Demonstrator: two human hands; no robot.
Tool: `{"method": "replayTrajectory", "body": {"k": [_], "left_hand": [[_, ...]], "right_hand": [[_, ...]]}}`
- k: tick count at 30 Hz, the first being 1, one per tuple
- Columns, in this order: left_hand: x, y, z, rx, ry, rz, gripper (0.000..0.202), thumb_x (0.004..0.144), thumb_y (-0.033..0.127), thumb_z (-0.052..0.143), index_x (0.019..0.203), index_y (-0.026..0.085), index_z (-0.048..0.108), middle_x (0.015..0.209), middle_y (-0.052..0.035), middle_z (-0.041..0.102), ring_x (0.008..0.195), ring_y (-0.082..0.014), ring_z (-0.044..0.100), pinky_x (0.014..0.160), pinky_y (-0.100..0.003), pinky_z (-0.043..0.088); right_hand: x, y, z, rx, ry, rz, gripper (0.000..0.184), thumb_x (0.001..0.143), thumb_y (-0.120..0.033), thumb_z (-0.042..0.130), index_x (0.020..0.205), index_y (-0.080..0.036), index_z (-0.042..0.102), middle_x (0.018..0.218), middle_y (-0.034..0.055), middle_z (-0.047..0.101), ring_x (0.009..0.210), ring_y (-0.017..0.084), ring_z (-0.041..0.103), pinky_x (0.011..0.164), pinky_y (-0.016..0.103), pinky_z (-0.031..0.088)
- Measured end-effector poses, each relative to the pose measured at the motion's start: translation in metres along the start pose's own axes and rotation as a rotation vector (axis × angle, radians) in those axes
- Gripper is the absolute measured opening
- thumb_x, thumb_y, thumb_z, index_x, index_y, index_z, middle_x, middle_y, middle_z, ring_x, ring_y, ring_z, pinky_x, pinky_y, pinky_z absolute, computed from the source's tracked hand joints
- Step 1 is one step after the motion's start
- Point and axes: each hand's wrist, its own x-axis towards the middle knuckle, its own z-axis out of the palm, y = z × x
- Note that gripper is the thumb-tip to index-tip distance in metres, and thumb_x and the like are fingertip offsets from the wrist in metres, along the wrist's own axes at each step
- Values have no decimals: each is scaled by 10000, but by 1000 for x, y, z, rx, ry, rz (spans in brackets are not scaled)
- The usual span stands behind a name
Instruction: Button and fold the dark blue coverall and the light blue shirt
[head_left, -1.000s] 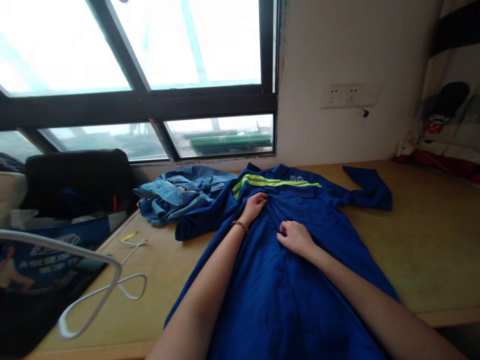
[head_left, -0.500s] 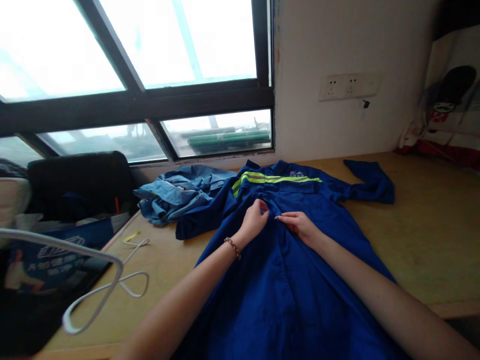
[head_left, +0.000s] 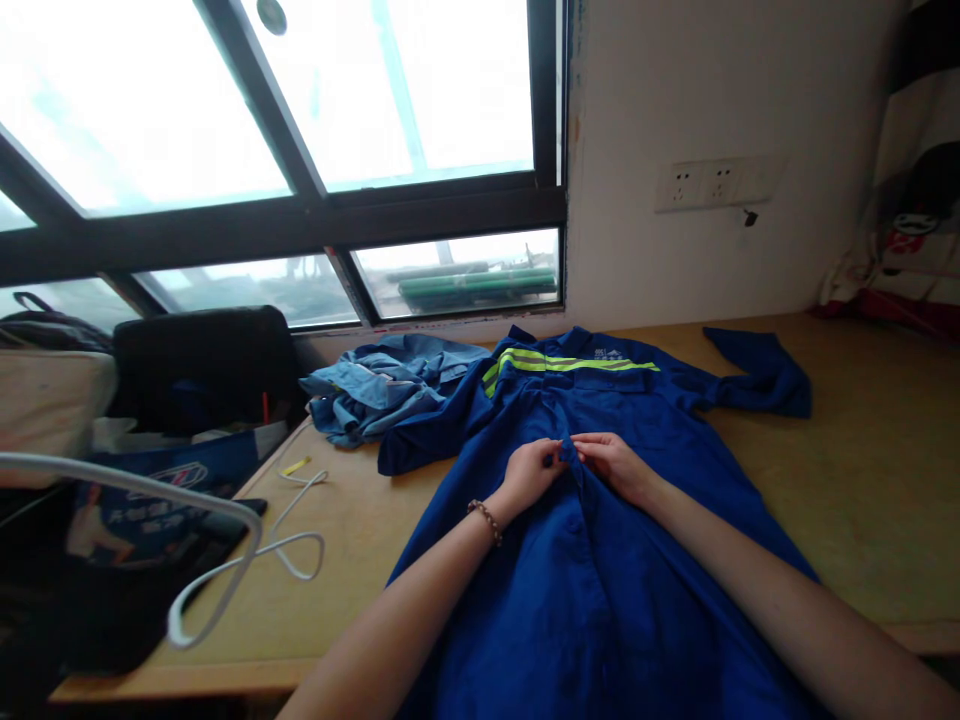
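Note:
A dark blue work shirt [head_left: 600, 580] with a yellow-green reflective stripe lies spread flat on the wooden table [head_left: 862, 480], collar toward the window. My left hand [head_left: 531, 468] and my right hand [head_left: 613, 462] meet at the shirt's front opening in the middle of the chest. Both pinch the fabric edges there, fingers closed and almost touching. A bead bracelet sits on my left wrist. One sleeve lies out to the right.
A crumpled light blue garment [head_left: 390, 385] lies behind the shirt by the window. A white clothes hanger [head_left: 225, 560] hangs over the table's left edge. Black bags [head_left: 202, 365] stand at the left. Wall sockets [head_left: 701, 183] sit above the table.
Both hands have come down the shirt front toward me and closed together at its opening. The view has shifted a little to the left.

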Motion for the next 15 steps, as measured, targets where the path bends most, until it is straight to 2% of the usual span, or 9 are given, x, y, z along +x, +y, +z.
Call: {"method": "replayTrajectory", "body": {"k": [4, 9, 12, 15], "left_hand": [[1, 2, -2, -160, 15, -20, 113, 701, 272, 572, 681, 176, 628, 663, -5, 594, 596, -114, 507, 555, -199, 359], [0, 11, -10, -570, -84, -269, 312, 679, 409, 598, 810, 126, 582, 651, -45, 627, 474, -104, 535, 448, -195, 387], [-2, 16, -13, -771, -107, -375, 360, 656, 423, 626, 840, 127, 535, 698, -70, 643, 552, -143, 604, 512, -232, 463], [-5, 17, -12, -872, -87, -378, 340, 669, 401, 627, 838, 129, 514, 718, -75, 643, 612, -159, 624, 574, -258, 490]], "right_hand": [[-2, -2, 1, 1, -18, -13, 226, 644, -240, 635, 852, -156, 662, 671, 12, 622, 598, 102, 550, 618, 228, 426], [-4, -5, 3, 13, -74, -19, 230, 619, -237, 648, 829, -145, 665, 768, 54, 661, 707, 153, 601, 708, 276, 442], [-4, -5, 4, 25, -70, -26, 225, 610, -223, 657, 824, -154, 665, 781, 47, 665, 718, 153, 603, 720, 273, 441], [-5, -7, 4, 17, -71, -27, 203, 622, -221, 648, 813, -157, 664, 785, 42, 663, 713, 144, 597, 715, 266, 439]]}}
